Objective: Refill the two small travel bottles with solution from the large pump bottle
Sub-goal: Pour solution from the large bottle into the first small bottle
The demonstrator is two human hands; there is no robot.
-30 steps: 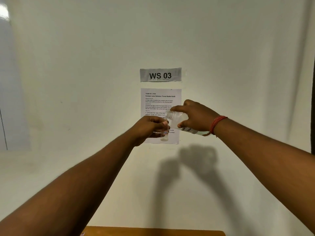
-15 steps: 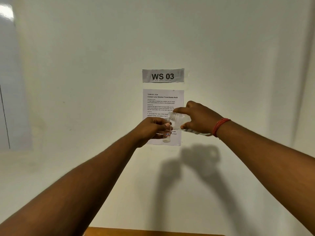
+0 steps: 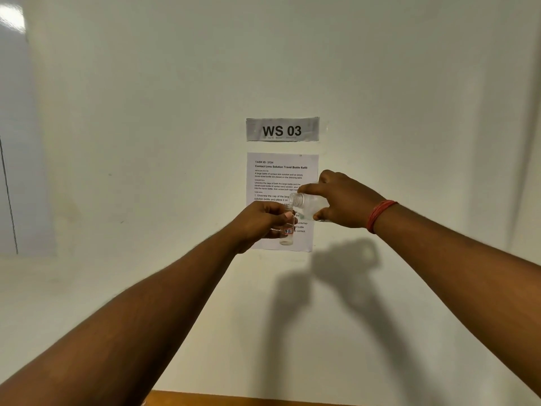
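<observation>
Both arms are stretched out at chest height in front of a white wall. My left hand [image 3: 260, 222] grips a small clear travel bottle [image 3: 287, 234], held upright, with a red-edged label reading "7B". My right hand [image 3: 342, 200] holds the large clear bottle [image 3: 307, 202] tipped on its side, cap off. Its open threaded neck points left and sits just above the small bottle's mouth, which my left fingers hide. I cannot make out a stream of liquid. The second travel bottle is out of view.
On the wall behind the hands hang a "WS 03" sign [image 3: 282, 129] and a printed task sheet [image 3: 281, 174]. A strip of wooden table edge [image 3: 234, 398] shows at the bottom. A red thread band [image 3: 380, 215] circles my right wrist.
Both hands stay together, pouring; the large bottle's neck has tilted slightly lower toward the small bottle. The view has shifted a little.
</observation>
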